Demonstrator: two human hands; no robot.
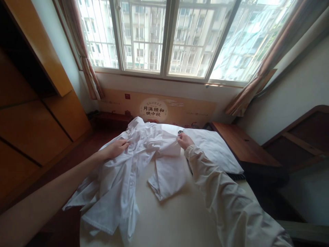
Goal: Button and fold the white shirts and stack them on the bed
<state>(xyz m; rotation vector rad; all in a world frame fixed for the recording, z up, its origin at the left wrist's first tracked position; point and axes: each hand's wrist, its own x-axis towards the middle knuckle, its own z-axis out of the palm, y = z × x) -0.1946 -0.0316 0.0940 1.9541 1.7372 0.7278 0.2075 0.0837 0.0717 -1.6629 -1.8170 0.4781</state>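
A crumpled white shirt [133, 161] with a row of buttons is spread over the cream table, its lower edges hanging toward the left side. My left hand [119, 148] is closed on the shirt's fabric at its left part. Farther right, my right hand [185, 140], in a beige sleeve, pinches the shirt near one of its sleeves [169, 175], which droops onto the table. Just beyond my right fingertips is a small dark round object [180, 131], too small to make out.
The cream table [167, 223] has a rounded edge. To the right, a white folded cloth or pillow [213, 147] lies over something dark. A brown wooden desk [244, 144] stands beyond it. Wooden cabinets [33, 127] line the left, and a barred window [164, 37] is ahead.
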